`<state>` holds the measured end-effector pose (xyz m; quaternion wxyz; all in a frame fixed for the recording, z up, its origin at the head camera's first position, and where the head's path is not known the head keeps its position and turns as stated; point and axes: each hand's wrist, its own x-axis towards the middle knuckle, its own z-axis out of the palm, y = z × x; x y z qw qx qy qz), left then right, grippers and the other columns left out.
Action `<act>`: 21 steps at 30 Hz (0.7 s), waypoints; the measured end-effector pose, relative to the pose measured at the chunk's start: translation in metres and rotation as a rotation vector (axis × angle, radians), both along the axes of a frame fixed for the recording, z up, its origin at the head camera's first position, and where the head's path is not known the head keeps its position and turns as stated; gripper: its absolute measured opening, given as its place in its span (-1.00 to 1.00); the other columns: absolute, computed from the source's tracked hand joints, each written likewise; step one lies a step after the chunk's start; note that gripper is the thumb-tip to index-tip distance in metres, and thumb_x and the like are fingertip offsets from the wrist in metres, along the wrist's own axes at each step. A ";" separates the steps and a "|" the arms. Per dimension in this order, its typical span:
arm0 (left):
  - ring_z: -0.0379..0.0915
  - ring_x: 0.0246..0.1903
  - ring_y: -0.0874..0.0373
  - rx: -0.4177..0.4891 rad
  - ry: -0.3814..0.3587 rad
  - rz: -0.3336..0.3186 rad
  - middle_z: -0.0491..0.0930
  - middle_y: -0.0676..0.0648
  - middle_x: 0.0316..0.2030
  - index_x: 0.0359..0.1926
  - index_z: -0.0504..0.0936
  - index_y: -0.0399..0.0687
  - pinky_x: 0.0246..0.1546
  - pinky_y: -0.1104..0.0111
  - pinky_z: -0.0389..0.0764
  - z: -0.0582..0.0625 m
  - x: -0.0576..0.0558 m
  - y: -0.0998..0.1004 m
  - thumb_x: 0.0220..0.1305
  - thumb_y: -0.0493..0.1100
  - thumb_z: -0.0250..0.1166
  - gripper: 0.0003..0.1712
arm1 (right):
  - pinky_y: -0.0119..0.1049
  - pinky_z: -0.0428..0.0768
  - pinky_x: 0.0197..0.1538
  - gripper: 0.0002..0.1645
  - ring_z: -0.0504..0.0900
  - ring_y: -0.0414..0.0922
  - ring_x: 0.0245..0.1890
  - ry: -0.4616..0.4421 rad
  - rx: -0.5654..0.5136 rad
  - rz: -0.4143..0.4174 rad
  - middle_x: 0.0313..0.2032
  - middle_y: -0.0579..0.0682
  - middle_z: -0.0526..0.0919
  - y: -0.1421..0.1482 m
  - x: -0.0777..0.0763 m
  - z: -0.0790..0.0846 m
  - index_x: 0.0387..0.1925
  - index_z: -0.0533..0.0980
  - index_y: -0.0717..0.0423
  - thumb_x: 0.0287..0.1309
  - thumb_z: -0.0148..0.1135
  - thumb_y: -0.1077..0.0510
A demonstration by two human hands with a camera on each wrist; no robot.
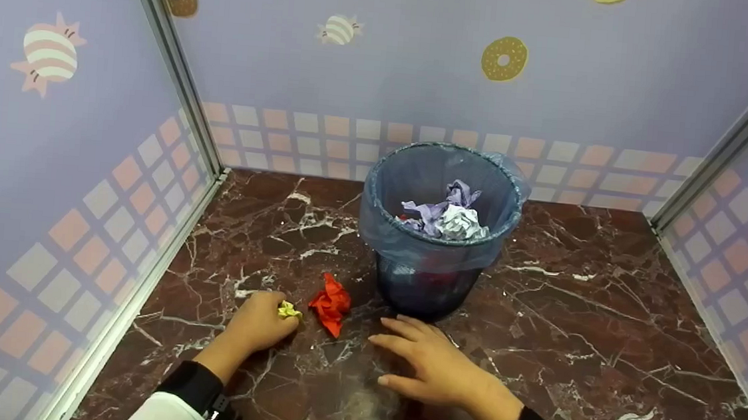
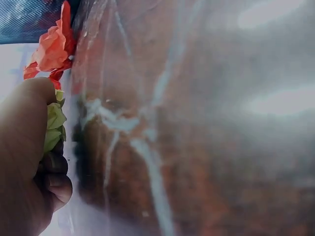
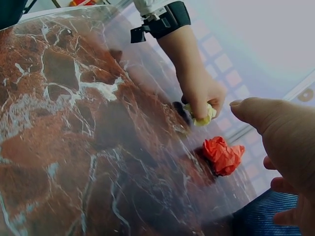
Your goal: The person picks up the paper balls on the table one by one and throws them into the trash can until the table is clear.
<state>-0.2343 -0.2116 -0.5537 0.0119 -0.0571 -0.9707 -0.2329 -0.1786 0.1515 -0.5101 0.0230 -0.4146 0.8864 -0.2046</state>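
My left hand [image 1: 260, 323] pinches a crumpled yellow paper ball [image 1: 288, 310] between thumb and fingers, low over the marble-patterned tabletop. A crumpled red paper ball [image 1: 331, 305] lies just right of it, and in the left wrist view the red paper [image 2: 52, 48] shows beyond the yellow paper [image 2: 55, 120]. My right hand [image 1: 427, 362] is held with fingers spread over the table, in front of the wastebasket, with nothing in its grasp. The dark mesh wastebasket [image 1: 426, 287] has a translucent blue bag folded over its rim. Inside it lie purple paper [image 1: 424, 215] and white paper [image 1: 461, 223].
Lilac panels with printed sweets and a checked border enclose the dark red marble-patterned table [image 1: 577, 346] at the back and both sides. A metal strip [image 1: 140, 292] runs along the foot of the left panel. The wastebasket stands near the back panel [image 1: 412, 66].
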 end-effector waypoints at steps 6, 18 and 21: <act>0.35 -0.60 0.15 0.031 0.019 0.008 0.43 0.03 -0.59 -0.58 0.39 0.05 -0.59 0.35 0.39 0.028 -0.010 0.003 0.04 -0.02 0.41 -0.65 | 0.37 0.33 0.43 -0.23 0.30 0.23 0.51 0.046 -0.020 0.008 0.54 0.03 0.31 0.010 -0.002 0.011 0.47 0.37 -0.30 0.31 0.18 -0.39; 0.37 -0.57 0.17 -0.003 0.035 -0.058 0.45 0.05 -0.51 -0.49 0.39 0.08 -0.54 0.37 0.47 0.141 -0.057 0.022 0.23 0.05 0.30 -0.69 | 0.35 0.23 0.49 -0.18 0.25 0.18 0.54 0.120 0.022 -0.094 0.57 0.02 0.26 0.060 -0.007 0.051 0.51 0.30 -0.36 0.29 0.18 -0.42; 0.37 -0.57 0.18 -0.008 0.052 -0.087 0.46 0.05 -0.50 -0.47 0.40 0.06 -0.53 0.37 0.47 0.171 -0.069 0.034 0.27 0.05 0.27 -0.70 | 0.36 0.21 0.49 -0.18 0.24 0.19 0.55 0.134 0.014 -0.147 0.57 0.01 0.25 0.081 -0.008 0.059 0.50 0.32 -0.35 0.27 0.21 -0.41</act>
